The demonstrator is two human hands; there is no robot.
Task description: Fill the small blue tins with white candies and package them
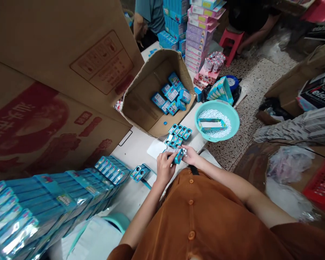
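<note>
My left hand (165, 167) is closed on a small blue box (178, 156) above the near edge of the white table. Beside the box's right end, my right hand (190, 155) holds some small white pieces (184, 151) at its fingertips. Several small blue boxes with dark round holes (176, 140) stand in rows just beyond my hands. Two more such boxes (137, 173) lie to the left. A turquoise basin (235, 121) at the right holds many white pieces, with an open blue tray (211, 125) resting on them.
An open cardboard box (141, 112) with blue boxes inside stands beyond my hands. Long blue packs (70, 191) are stacked at left, below large cartons (97, 61). Tall box stacks (199, 39) stand at the back. Two people sit nearby, one by a red stool (231, 41).
</note>
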